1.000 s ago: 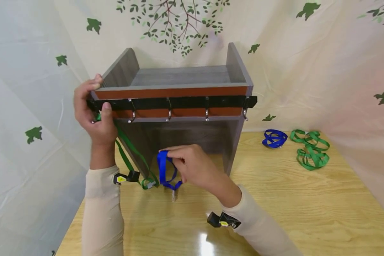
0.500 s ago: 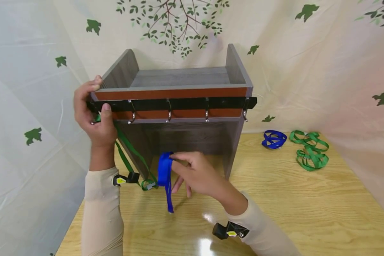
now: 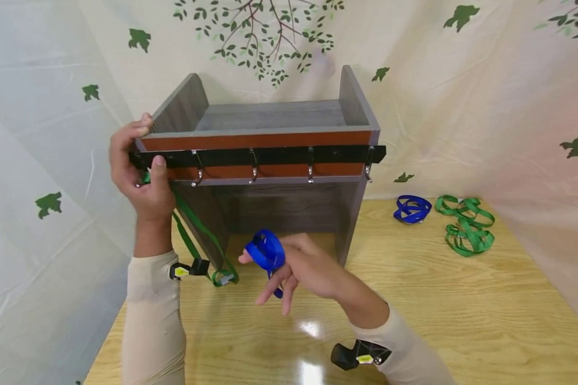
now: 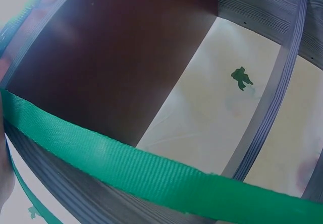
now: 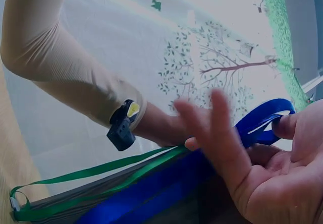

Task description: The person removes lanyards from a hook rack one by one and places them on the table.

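Note:
My right hand (image 3: 313, 267) pinches a coiled blue lanyard (image 3: 267, 250) below the shelf front, its other fingers spread. In the right wrist view, the blue lanyard (image 5: 265, 120) loops by the thumb, and a strap hangs toward the lower left. My left hand (image 3: 144, 179) grips the left front corner of a grey wooden shelf (image 3: 270, 115), thumb on its black hook rail (image 3: 279, 155). Beneath that hand hangs a green lanyard (image 3: 197, 222), its lower end near the table; its upper end is hidden. The green strap (image 4: 111, 158) crosses the left wrist view.
Several metal hooks line the rail, such as a hook (image 3: 254, 172) near its middle. To the right on the wooden table (image 3: 438, 299) lie another blue lanyard (image 3: 412, 209) and green lanyards (image 3: 469, 238). A printed curtain (image 3: 424, 96) stands behind the shelf.
My right hand has turned and shifted slightly right and down, its lower fingers spreading. The blue lanyard went from a hanging loop to a rounder coil. My left hand stays put.

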{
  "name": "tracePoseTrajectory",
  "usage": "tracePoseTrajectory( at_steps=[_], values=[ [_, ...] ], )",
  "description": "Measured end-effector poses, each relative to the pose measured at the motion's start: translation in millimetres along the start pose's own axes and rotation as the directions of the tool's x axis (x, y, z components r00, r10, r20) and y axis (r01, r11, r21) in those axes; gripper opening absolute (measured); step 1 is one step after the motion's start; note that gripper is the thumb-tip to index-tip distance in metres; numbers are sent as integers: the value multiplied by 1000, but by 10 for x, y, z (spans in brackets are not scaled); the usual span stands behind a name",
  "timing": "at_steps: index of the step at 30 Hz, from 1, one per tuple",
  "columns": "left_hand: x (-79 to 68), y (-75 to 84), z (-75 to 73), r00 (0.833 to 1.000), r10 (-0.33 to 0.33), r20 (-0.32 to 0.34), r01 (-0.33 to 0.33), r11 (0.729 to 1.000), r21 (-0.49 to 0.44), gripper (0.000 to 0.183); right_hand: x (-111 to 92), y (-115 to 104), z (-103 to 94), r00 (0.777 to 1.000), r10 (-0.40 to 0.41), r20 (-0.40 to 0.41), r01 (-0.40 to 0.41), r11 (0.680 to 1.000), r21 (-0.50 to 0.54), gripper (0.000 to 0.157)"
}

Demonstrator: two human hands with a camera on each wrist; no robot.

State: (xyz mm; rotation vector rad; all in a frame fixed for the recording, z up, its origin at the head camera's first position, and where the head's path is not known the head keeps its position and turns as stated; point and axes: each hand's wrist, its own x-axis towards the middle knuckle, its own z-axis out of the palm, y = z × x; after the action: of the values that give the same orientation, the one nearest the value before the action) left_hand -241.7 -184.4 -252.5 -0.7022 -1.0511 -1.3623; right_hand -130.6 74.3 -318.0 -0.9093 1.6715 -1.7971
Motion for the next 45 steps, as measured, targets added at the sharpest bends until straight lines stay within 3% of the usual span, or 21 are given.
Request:
tracePoseTrajectory(
  at_steps=[5,10,16,23,29,32,36,39,45],
  values=[
    [-6,1,-6,1000,-5,0,5,1000,5,57,-56,-35,28,997,-81,-13,79,988,-132,59],
    [-1,0,-7,1000,-4,2,4,1000,8,58,-128,-20,15,977,-215,-4,206,940,-273,60],
    [-2,11,5,1000,1,-4,-1,1000,-1,58,-263,-3,-31,958,-287,10,273,898,-345,64],
    [1,34,48,1000,0,-27,-1,1000,-25,60,-382,-34,-22,944,-328,-46,310,923,-229,75],
    [-3,27,34,1000,-1,-18,1,1000,-21,60,-499,-28,-91,912,-390,-127,367,914,-171,64],
    [-2,17,25,1000,3,-17,-3,1000,-17,61,-536,-25,-151,871,-475,-127,461,878,-128,66],
    [-7,11,20,1000,4,-19,-5,1000,-16,61,-560,8,-255,776,-619,-123,618,785,-47,65],
    [-4,2,19,1000,7,-17,-7,1000,-16,61,-584,23,-335,723,-678,-136,682,731,-17,65],
    [1,20,36,1000,2,-21,-3,1000,-20,60,-640,-3,-465,653,-745,-136,752,659,-3,70]
  ],
)
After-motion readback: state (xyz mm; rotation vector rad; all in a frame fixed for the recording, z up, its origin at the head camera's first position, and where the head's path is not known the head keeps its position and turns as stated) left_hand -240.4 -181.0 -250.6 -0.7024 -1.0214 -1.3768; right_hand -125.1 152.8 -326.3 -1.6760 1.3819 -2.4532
